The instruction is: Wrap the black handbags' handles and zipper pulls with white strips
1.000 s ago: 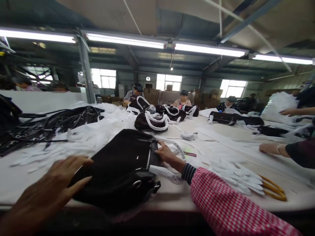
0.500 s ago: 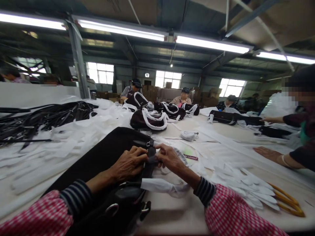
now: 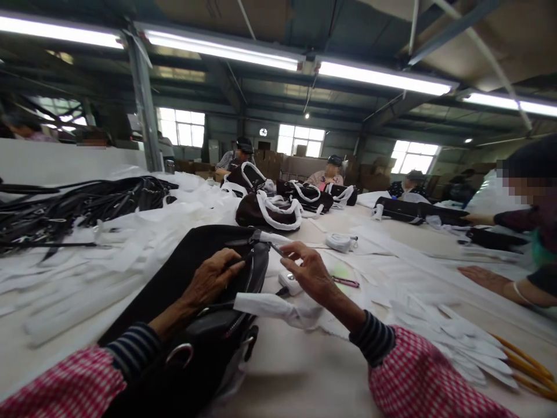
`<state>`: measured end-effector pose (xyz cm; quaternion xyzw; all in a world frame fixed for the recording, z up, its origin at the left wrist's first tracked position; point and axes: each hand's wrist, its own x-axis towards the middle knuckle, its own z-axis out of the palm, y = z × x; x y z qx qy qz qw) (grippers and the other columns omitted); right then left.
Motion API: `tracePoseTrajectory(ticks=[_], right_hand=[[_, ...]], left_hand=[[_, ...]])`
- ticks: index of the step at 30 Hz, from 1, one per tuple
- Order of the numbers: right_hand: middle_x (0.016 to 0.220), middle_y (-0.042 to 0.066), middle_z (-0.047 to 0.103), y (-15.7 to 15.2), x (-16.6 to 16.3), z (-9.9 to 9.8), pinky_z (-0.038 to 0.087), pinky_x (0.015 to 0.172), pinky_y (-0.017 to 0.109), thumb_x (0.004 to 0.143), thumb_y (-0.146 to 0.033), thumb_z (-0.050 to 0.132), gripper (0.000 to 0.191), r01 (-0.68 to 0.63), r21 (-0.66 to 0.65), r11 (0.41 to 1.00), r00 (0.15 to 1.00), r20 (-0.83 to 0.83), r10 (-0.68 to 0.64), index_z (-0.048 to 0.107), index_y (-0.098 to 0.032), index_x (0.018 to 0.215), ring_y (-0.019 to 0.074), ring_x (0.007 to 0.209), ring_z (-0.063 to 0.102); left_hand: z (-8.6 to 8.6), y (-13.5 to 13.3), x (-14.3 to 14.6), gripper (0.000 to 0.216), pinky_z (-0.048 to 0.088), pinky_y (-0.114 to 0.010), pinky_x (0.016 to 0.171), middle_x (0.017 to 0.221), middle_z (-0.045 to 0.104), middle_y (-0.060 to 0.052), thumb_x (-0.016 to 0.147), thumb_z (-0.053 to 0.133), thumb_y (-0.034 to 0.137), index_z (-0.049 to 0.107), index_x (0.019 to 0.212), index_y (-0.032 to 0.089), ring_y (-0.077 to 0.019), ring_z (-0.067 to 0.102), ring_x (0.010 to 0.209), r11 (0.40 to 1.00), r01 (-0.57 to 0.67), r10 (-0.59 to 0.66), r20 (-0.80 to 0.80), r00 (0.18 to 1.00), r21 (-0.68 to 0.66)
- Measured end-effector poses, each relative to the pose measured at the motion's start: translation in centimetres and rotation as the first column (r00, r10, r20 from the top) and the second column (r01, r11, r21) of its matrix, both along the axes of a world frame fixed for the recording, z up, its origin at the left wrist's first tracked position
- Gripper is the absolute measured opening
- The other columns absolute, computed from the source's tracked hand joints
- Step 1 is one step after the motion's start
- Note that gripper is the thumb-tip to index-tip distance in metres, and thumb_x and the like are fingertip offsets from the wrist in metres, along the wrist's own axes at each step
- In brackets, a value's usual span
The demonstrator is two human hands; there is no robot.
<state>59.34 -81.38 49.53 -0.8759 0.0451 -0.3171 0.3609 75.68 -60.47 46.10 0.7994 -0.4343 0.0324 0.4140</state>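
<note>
A dark brown handbag (image 3: pixel 195 278) lies on the white worktable (image 3: pixel 296 371) in front of me. My left hand (image 3: pixel 211 278) rests on its top edge, fingers curled over the zip opening and gripping it. My right hand (image 3: pixel 308 270) is just right of the bag's end, thumb and forefinger pinched on a small metal zip pull (image 3: pixel 275 248) at the bag's corner. A white paper-wrapped strap (image 3: pixel 270 305) trails from the bag under my right wrist. A small white block (image 3: pixel 289 283) lies below my right palm.
Black straps (image 3: pixel 78 209) are heaped at the left on white wrapping strips (image 3: pixel 108 255). More wrapped handbags (image 3: pixel 270 212) stand mid-table. A co-worker's hand (image 3: pixel 487 277) lies flat at the right. White paper pieces (image 3: pixel 456 342) and yellow sticks (image 3: pixel 522 363) sit at lower right. Other people sit at the far end.
My hands have drawn apart: the left slid back along the bag's top, the right moved right and up with the zip pull. The bag's opening now gapes a little.
</note>
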Motion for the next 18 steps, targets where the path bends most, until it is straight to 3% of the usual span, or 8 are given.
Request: tracePoseTrajectory(ticks=[4,6,8,10,12,15,18], right_hand=[[0.12,0.006,0.062,2.0,1.4,-0.3,0.044,0.097,0.038,0.088,-0.01,0.059,0.033,-0.148,-0.289,0.946,0.989,-0.032,0.144,0.066,-0.024,0.117,0.022,0.109,0.055],[0.106,0.006,0.064,2.9,1.7,0.1,0.043,0.096,0.038,0.09,-0.008,0.053,0.023,-0.215,-0.364,0.906,0.975,-0.13,0.179,0.068,-0.021,0.102,0.0227,0.106,0.053],[0.09,0.004,0.062,3.4,1.5,0.8,0.043,0.089,0.036,0.088,-0.008,0.053,0.017,-0.274,-0.341,0.899,0.953,-0.22,0.207,0.065,-0.019,0.085,0.022,0.096,0.052],[0.083,0.002,0.06,3.4,1.0,1.5,0.043,0.083,0.034,0.086,-0.013,0.058,0.011,-0.287,-0.203,0.936,0.942,-0.237,0.238,0.063,-0.019,0.079,0.0205,0.089,0.053],[0.084,0.002,0.061,3.3,0.3,1.8,0.045,0.078,0.032,0.086,-0.022,0.061,0.009,-0.242,0.061,0.968,0.947,-0.202,0.249,0.064,-0.019,0.078,0.0194,0.085,0.055],[0.082,0.004,0.064,3.6,-1.0,1.5,0.046,0.07,0.03,0.088,-0.034,0.057,0.022,-0.128,0.417,0.9,0.956,-0.19,0.225,0.065,-0.018,0.074,0.0186,0.079,0.057],[0.069,0.001,0.056,5.4,-3.4,0.7,0.041,0.063,0.028,0.086,-0.035,0.057,0.027,-0.084,0.457,0.886,0.957,-0.212,0.2,0.056,-0.019,0.064,0.0162,0.068,0.051]], left_hand=[[-0.1,-0.5,-0.2,0.035,0.044,-0.041,0.103,0.123,0.066,-0.001,0.095,0.052,0.055,0.067,0.116,0.03,-0.0264,0.052,0.118,0.992,0.119,-0.124,0.114,0.986,0.046],[-0.5,-0.7,0.2,0.039,0.039,-0.044,0.112,0.133,0.064,-0.002,0.099,0.044,0.054,0.064,0.125,0.031,-0.0266,0.048,0.126,0.993,0.12,-0.122,0.112,0.986,0.022],[-1.1,-0.8,0.8,0.044,0.033,-0.047,0.118,0.139,0.061,-0.003,0.104,0.035,0.05,0.063,0.129,0.029,-0.0266,0.045,0.133,0.995,0.097,-0.097,0.123,0.988,0.006],[-1.8,-1.0,1.4,0.044,0.031,-0.047,0.12,0.143,0.059,-0.002,0.104,0.035,0.049,0.062,0.132,0.029,-0.0273,0.043,0.135,0.995,0.091,-0.095,0.165,0.982,0.034],[-2.4,-1.4,1.7,0.043,0.034,-0.047,0.119,0.145,0.058,-0.002,0.1,0.045,0.05,0.06,0.135,0.029,-0.0288,0.043,0.135,0.991,0.094,-0.112,0.221,0.969,0.09],[-3.1,-1.9,1.9,0.048,0.038,-0.048,0.115,0.146,0.057,-0.005,0.097,0.05,0.047,0.056,0.14,0.026,-0.0309,0.044,0.132,0.986,0.066,-0.108,0.282,0.953,0.156],[-3.4,-2.3,1.8,0.05,0.04,-0.049,0.112,0.148,0.055,-0.007,0.099,0.044,0.045,0.052,0.144,0.024,-0.0315,0.043,0.131,0.975,0.035,-0.096,0.274,0.957,0.22]])
